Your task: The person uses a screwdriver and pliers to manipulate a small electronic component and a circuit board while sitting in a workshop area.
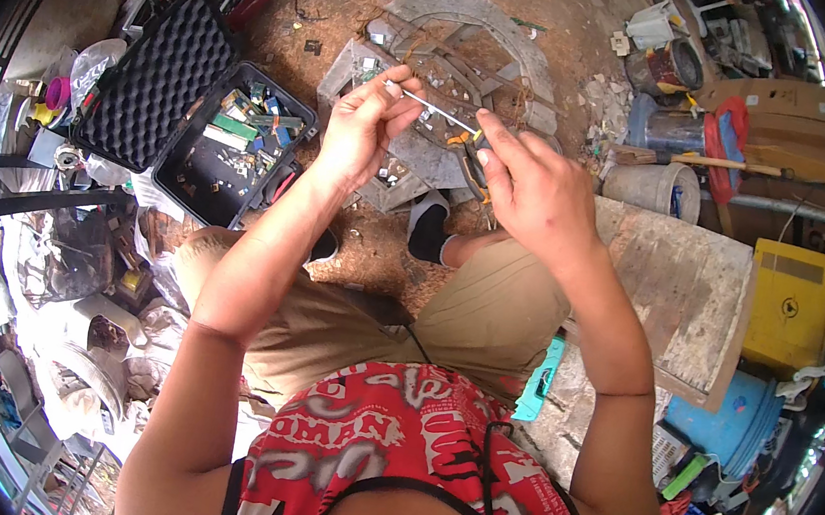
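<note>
My right hand (540, 191) is closed around a screwdriver (443, 113), whose thin metal shaft points left and slightly away from me. Only a bit of its yellow and black handle shows between the fingers. Across from it, my left hand (361, 126) pinches a small pale piece (391, 86) at the shaft's far end. Fingers cover most of that piece, so its kind cannot be told. Beneath the right hand, an orange-handled tool (458, 139) lies partly hidden on a low wooden ring-shaped stand (439, 4) strewn with small scraps.
An open black case (173, 190) with foam in its lid holds circuit boards and small parts at left. A wooden bench (681, 286) stands at right, near a yellow box (789, 307), a blue bucket (730, 417) and a pale bucket (651, 189). Clutter lines both sides.
</note>
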`<state>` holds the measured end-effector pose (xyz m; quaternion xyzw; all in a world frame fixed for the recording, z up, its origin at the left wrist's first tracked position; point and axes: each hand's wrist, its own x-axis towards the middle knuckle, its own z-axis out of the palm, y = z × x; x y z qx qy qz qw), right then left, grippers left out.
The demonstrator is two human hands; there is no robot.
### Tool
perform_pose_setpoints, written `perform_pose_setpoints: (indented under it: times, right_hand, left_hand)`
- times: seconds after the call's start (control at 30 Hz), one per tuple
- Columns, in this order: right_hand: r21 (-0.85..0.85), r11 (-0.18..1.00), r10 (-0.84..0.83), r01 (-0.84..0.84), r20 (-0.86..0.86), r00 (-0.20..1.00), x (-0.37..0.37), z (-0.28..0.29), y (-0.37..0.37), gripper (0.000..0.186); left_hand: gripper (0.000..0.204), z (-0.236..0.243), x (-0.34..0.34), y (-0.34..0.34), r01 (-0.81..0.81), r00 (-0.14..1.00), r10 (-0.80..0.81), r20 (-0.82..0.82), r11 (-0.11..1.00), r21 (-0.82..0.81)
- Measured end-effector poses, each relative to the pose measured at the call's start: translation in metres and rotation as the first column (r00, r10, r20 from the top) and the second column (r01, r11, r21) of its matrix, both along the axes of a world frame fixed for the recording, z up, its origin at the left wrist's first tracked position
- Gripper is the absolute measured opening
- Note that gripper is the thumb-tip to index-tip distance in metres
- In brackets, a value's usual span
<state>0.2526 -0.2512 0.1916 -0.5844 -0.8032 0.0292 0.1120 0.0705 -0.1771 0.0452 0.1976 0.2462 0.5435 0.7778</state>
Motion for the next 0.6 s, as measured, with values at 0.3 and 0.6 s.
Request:
perform_pose_setpoints:
  times: [0.3,0.6]
  right_hand:
    - [-0.005,0.995,-0.103,0.103,-0.114,0.988,-0.014,-0.010,-0.024,0.037]
    - [0.050,0.994,-0.099,0.101,-0.058,0.993,-0.018,-0.003,-0.025,0.034]
  left_hand:
    - [0.041,-0.008,-0.006,0.002,0.113,0.913,-0.112,0.393,0.993,0.023]
    - [0.034,-0.004,-0.006,0.001,0.025,0.956,-0.053,0.287,0.995,0.099]
